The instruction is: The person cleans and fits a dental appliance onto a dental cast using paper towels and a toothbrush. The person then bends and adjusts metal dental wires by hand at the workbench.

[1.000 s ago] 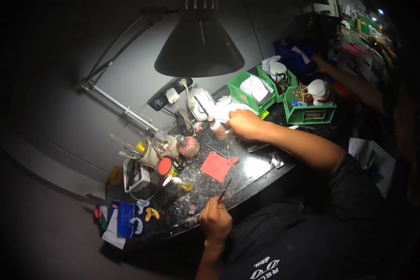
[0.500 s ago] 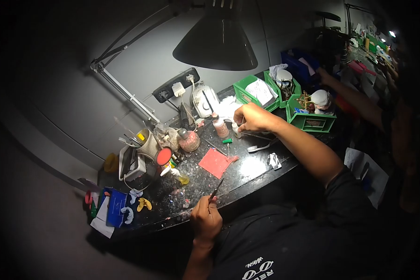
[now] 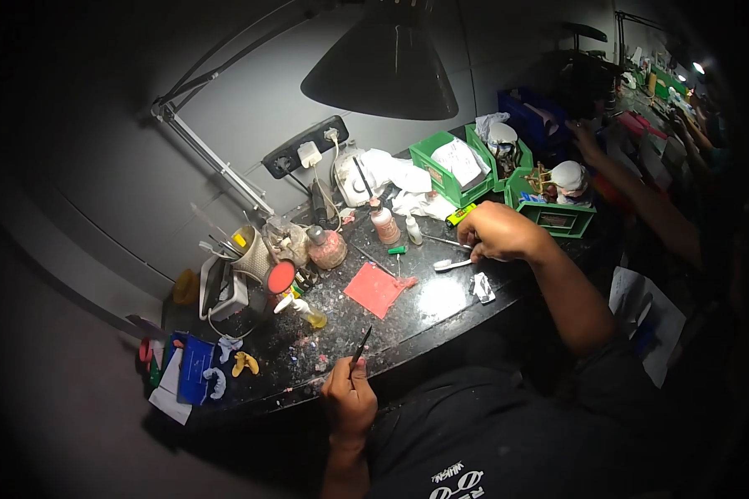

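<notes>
My left hand (image 3: 349,401) is closed around a slim dark hand tool with a pointed blade (image 3: 360,348), tip up, at the bench's front edge. My right hand (image 3: 503,233) hovers low over the bench, fingers curled down at the handle of a white toothbrush (image 3: 452,266). Under the same fingers runs a thin metal rod (image 3: 443,240); which of the two they grip is hidden. To their left stands a small white bottle (image 3: 414,230) beside a pink bottle (image 3: 384,223). A pink wax sheet (image 3: 375,289) lies between my hands.
Green bins (image 3: 549,218) with dental models and papers stand at back right. A lamp (image 3: 380,71) hangs above. On the left are a round pink-filled bottle (image 3: 327,248), a tool cup (image 3: 252,251) and a blue tray (image 3: 195,370). Another person's arm (image 3: 632,179) reaches in from the right.
My right hand has left the small white bottle and moved right and toward me, to the toothbrush handle. The left hand still holds the dark tool. The view has shifted slightly.
</notes>
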`<state>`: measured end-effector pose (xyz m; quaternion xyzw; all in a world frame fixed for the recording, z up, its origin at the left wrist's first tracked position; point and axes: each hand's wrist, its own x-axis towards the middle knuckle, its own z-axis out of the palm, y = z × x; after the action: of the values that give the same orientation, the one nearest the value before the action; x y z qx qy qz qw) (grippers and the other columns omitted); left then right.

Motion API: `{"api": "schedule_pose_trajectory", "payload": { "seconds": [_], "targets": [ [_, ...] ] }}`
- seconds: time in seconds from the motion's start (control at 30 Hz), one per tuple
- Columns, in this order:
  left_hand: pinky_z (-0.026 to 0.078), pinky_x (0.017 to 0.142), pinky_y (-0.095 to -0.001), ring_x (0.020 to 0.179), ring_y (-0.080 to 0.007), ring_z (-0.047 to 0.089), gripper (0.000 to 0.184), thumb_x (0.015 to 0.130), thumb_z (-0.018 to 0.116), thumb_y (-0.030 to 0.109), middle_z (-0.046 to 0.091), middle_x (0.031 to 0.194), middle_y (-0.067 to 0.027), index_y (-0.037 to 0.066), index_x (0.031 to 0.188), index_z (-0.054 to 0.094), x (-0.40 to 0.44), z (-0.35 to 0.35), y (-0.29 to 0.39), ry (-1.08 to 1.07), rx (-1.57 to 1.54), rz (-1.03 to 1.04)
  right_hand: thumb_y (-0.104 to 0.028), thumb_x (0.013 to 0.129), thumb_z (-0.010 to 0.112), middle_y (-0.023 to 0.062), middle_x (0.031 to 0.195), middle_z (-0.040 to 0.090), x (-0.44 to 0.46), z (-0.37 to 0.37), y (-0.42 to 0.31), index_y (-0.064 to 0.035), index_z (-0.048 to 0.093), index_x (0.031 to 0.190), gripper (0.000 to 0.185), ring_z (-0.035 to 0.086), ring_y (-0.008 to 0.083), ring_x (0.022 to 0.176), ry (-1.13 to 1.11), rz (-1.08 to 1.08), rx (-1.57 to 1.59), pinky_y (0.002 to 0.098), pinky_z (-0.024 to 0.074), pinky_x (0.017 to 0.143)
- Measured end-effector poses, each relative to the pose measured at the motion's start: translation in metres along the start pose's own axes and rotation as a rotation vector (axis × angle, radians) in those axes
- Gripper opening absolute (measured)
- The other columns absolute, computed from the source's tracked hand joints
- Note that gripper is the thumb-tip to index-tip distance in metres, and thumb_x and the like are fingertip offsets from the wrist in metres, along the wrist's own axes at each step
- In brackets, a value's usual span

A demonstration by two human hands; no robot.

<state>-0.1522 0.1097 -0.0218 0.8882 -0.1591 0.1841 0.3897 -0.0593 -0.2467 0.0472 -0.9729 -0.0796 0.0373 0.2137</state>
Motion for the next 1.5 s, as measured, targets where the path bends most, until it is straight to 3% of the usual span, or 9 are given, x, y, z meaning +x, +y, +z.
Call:
{"api": "schedule_pose_trajectory", "payload": {
  "seconds": [0.2, 0.3, 0.47, 0.57, 0.67, 0.83, 1.23, 1.37, 1.5],
  "targets": [
    [0.046, 0.059, -0.0439, 0.067, -0.0400, 0.063, 0.014, 0.098, 0.063, 0.009, 0.063, 0.075, -0.0194, -0.001, 0.089, 0.062, 0.005, 0.001, 0.008, -0.049, -0.020, -0.023, -0.003, 0.079, 0.076, 0.0150, 0.095, 0.075, -0.015, 0.023, 0.013, -0.0015, 0.072, 0.090, 0.012, 0.072, 0.0322, 0.091, 0.107, 0.101, -0.083, 0.0411, 0.0549, 0.081],
    [0.045, 0.057, -0.0427, 0.063, -0.0375, 0.061, 0.015, 0.098, 0.065, 0.012, 0.062, 0.073, -0.0178, 0.000, 0.089, 0.062, 0.006, 0.002, 0.015, -0.065, -0.005, -0.027, -0.013, 0.080, 0.082, 0.0136, 0.101, 0.073, -0.022, 0.039, 0.009, -0.0015, 0.072, 0.098, 0.024, 0.069, 0.0320, 0.083, 0.588, -0.120, -0.269, 0.0408, 0.0552, 0.077],
    [0.043, 0.055, -0.0411, 0.057, -0.0309, 0.055, 0.018, 0.097, 0.068, 0.017, 0.060, 0.071, -0.0147, 0.001, 0.090, 0.063, 0.005, 0.015, 0.028, -0.115, -0.048, -0.007, -0.023, 0.088, 0.081, 0.0100, 0.096, 0.074, -0.054, 0.046, -0.075, -0.0029, 0.073, 0.104, 0.027, 0.071, 0.0170, 0.087, 0.107, -0.332, 0.804, 0.0295, 0.0557, 0.077],
    [0.042, 0.055, -0.0339, 0.055, -0.0204, 0.053, 0.018, 0.099, 0.066, 0.017, 0.061, 0.069, -0.0113, 0.000, 0.094, 0.067, 0.003, 0.019, 0.034, -0.174, -0.066, 0.028, -0.008, 0.092, 0.076, 0.0068, 0.096, 0.074, -0.058, 0.072, -0.088, 0.0021, 0.071, 0.103, 0.016, 0.070, 0.0116, 0.088, -0.066, -0.240, 1.113, 0.0267, 0.0556, 0.080],
    [0.045, 0.056, -0.0399, 0.053, -0.0301, 0.053, 0.018, 0.100, 0.063, 0.019, 0.060, 0.071, -0.0142, 0.001, 0.098, 0.065, 0.001, 0.020, 0.030, -0.287, -0.175, 0.059, -0.005, 0.092, 0.074, 0.0057, 0.092, 0.074, -0.060, 0.094, -0.085, 0.0041, 0.071, 0.102, 0.013, 0.069, 0.0097, 0.086, -0.049, -0.308, 1.134, 0.0259, 0.0553, 0.079],
    [0.046, 0.073, -0.0243, 0.087, -0.0059, 0.059, 0.019, 0.106, 0.058, 0.015, 0.066, 0.090, 0.0006, -0.002, 0.102, 0.067, 0.003, 0.014, 0.023, -0.523, -0.606, -0.337, -0.004, 0.093, 0.073, 0.0054, 0.089, 0.074, -0.066, 0.109, -0.085, 0.0023, 0.072, 0.098, 0.008, 0.068, 0.0083, 0.084, 0.030, -0.394, 1.065, 0.0249, 0.0552, 0.076],
    [0.047, 0.072, -0.0231, 0.078, -0.0111, 0.060, 0.009, 0.096, 0.065, -0.003, 0.065, 0.089, -0.0065, -0.003, 0.104, 0.067, -0.005, 0.023, 0.031, -0.179, -0.352, 0.043, -0.015, 0.093, 0.076, 0.0012, 0.083, 0.071, -0.069, 0.117, -0.088, 0.0010, 0.074, 0.100, 0.017, 0.062, 0.0050, 0.073, -0.138, -0.080, 1.365, 0.0214, 0.0495, 0.066],
    [0.051, 0.070, -0.0290, 0.075, -0.0213, 0.065, 0.024, 0.086, 0.067, -0.013, 0.066, 0.086, -0.0139, -0.004, 0.109, 0.069, -0.007, 0.026, 0.031, -0.084, -0.312, 0.196, -0.012, 0.094, 0.075, 0.0010, 0.088, 0.069, -0.070, 0.129, -0.088, 0.0000, 0.073, 0.099, 0.013, 0.060, 0.0044, 0.071, 0.000, -0.157, 1.350, 0.0212, 0.0475, 0.061],
    [0.051, 0.070, -0.0287, 0.076, -0.0200, 0.065, 0.028, 0.086, 0.067, -0.014, 0.065, 0.085, -0.0139, -0.004, 0.112, 0.070, -0.011, 0.024, 0.028, -0.091, -0.312, 0.186, -0.010, 0.094, 0.074, -0.0026, 0.085, 0.066, -0.074, 0.130, -0.097, -0.0012, 0.072, 0.098, 0.010, 0.057, 0.0005, 0.074, 0.202, -0.120, 1.452, 0.0190, 0.0444, 0.064]
  ]
}}
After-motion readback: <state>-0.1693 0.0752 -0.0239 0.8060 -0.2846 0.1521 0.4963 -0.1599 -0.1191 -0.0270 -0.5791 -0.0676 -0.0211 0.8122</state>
